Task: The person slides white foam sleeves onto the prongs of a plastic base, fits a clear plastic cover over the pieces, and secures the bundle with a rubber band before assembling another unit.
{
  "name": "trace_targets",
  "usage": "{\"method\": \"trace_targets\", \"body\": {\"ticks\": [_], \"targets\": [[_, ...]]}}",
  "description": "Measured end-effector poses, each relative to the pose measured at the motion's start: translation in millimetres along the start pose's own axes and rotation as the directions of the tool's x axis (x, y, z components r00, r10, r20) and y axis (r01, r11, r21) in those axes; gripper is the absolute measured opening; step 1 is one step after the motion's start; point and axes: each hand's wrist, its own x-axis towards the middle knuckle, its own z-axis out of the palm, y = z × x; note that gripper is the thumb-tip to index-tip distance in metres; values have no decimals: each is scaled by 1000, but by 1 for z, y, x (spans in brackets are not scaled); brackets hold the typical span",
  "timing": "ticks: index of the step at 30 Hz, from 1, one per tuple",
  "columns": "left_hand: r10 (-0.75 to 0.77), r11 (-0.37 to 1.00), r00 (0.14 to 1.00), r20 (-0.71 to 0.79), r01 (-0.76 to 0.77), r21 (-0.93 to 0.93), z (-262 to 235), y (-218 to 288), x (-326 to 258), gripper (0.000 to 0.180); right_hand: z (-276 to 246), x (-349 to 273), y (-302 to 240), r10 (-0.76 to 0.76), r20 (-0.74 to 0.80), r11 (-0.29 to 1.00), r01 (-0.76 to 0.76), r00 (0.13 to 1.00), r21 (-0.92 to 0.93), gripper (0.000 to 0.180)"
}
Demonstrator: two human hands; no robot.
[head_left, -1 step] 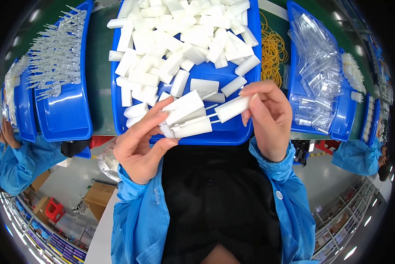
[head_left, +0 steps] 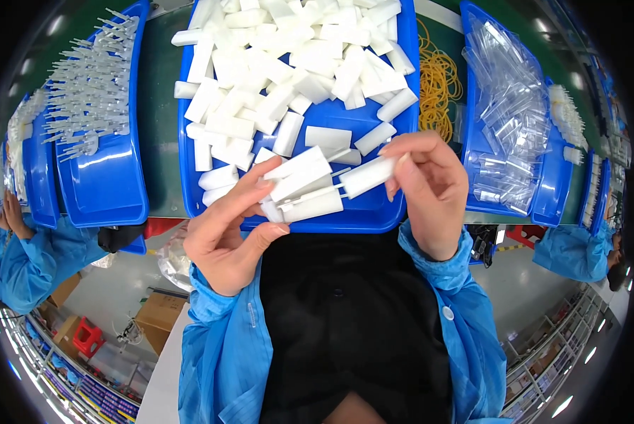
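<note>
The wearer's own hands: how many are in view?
2: the left hand, holding a white cluster, and the right hand, pinching a white block, both at the near end of the blue tray.

Looks like a factory assembly workshop: blue trays [head_left: 103, 194] heaped with many like parts, white blocks [head_left: 230, 126] and clear plastic pieces [head_left: 504, 106] among them, stand along a green surface [head_left: 165, 155]. Co-workers [head_left: 575, 253] at the left and the right wear matching light blue work clothes [head_left: 38, 265]. Loaded shelving [head_left: 108, 396] and cardboard boxes [head_left: 158, 321] stand on a grey floor [head_left: 119, 286]
</note>
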Motion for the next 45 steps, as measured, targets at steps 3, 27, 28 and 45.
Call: {"method": "trace_targets", "body": {"ticks": [3,27,28,45], "targets": [[52,996,998,47,-55,69,4,2,3,39,5,-3,3,-99,13,986,100,995,-135,14],[-105,955,993,56,117,-272,-1,-10,-4,54,-99,-17,-47,-606,-139,39,-145,784,-989,13],[-103,960,993,57,114,-255,1,-10,-3,54,-106,-23,-50,-558,-180,29,-198,810,-980,14],[-93,972,985,144,121,-201,26,-9,4,50,-72,3,-1,-471,-89,-186,-198,878,-962,30]]}}
